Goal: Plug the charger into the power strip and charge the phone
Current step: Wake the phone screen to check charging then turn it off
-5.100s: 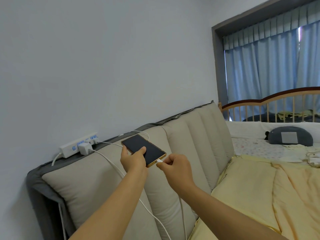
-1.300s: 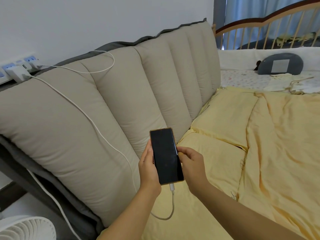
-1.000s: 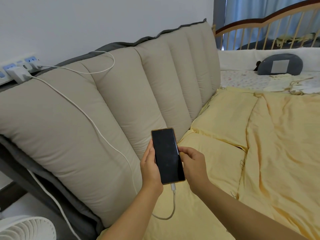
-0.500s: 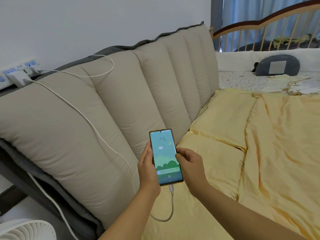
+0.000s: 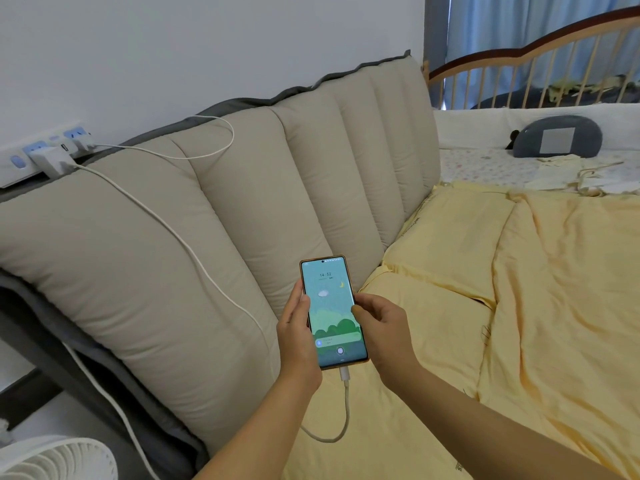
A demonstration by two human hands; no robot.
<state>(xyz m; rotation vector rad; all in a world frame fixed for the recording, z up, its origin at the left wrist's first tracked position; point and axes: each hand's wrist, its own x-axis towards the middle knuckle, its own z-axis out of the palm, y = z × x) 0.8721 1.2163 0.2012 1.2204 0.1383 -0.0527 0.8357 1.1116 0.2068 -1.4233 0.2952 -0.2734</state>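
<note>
The phone (image 5: 332, 310) is held upright over the yellow bedding, its lock screen lit with a clock and a green landscape. My left hand (image 5: 298, 336) grips its left edge. My right hand (image 5: 381, 327) holds the right edge, thumb on the side. A white cable (image 5: 194, 252) is plugged into the phone's bottom end and runs up across the beige headboard cushion to the white charger (image 5: 52, 160). The charger sits in the white power strip (image 5: 20, 161) on top of the headboard at the far left.
A second white plug and cable (image 5: 194, 155) loop from the strip over the cushion top. A white fan (image 5: 52, 460) stands at the lower left. Yellow quilt (image 5: 536, 289) covers the bed; a wooden crib rail (image 5: 533, 64) and grey pillow (image 5: 557, 136) lie beyond.
The phone went from being plugged in up by the headboard top to being held low over the bed. Its dark screen has lit up and stays lit. Both hands keep their hold.
</note>
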